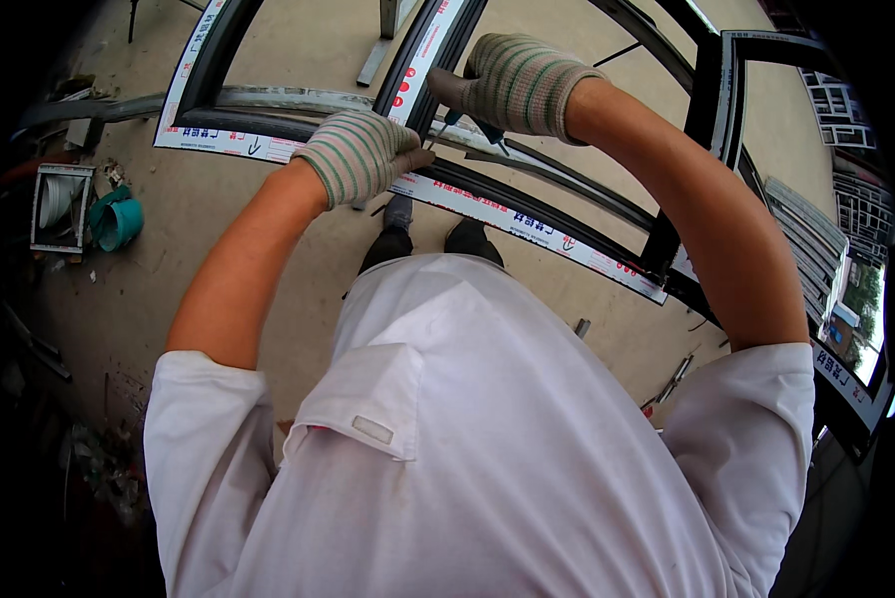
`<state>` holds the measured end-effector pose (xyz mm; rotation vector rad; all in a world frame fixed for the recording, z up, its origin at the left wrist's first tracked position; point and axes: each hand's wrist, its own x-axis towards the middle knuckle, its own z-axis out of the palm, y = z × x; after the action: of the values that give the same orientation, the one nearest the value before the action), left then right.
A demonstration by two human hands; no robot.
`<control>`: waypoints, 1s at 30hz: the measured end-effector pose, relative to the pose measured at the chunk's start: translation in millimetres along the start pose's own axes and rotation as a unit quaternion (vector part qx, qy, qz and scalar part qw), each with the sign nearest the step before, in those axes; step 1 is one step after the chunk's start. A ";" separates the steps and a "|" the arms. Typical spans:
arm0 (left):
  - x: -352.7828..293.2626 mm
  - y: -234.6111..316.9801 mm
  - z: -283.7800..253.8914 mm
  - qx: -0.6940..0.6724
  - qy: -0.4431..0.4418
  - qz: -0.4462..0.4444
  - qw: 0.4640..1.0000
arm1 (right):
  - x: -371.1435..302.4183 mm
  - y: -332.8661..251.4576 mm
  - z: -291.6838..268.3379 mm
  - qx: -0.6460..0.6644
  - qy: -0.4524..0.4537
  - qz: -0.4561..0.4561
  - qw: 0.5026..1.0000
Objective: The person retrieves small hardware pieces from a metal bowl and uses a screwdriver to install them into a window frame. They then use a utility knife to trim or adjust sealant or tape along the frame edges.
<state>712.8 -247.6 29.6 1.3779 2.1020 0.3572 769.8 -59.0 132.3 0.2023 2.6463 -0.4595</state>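
A black window frame [529, 227], its faces covered with printed white film, stretches across in front of me. My left hand [358, 157], in a striped knit glove, rests at the joint of the middle bar [419, 62] and the near rail. Its fingers are closed over the frame edge. My right hand [519, 86], gloved alike, is curled beside the middle bar, thumb side against it. A tool with dark blue handles [485, 130] sticks out beneath this hand; its working end is hidden, so its exact kind does not show.
Another film-covered frame [728, 100] stands at the right, by stacked metal profiles [806, 239]. A teal bucket [116, 221] and a pale framed box [62, 207] are on the floor at left. Long profiles [288, 98] lie beyond the near rail. Small tools [677, 379] lie at lower right.
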 end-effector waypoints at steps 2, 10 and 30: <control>-0.8 -3.6 2.5 0.010 0.005 -0.002 1.000 | -5.3 -10.4 -14.8 -0.035 -0.039 -0.009 0.999; -1.8 2.8 -4.4 -0.008 -0.018 -0.015 1.000 | -7.6 21.2 -36.3 -0.265 0.034 -0.444 0.855; -0.9 3.4 -4.4 0.010 -0.015 -0.006 1.000 | -11.3 19.6 -28.8 -0.219 0.109 -0.354 0.903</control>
<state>713.0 -246.5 35.1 1.3732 2.0935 0.3105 772.5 -31.3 156.1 -0.9221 2.8918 -0.0322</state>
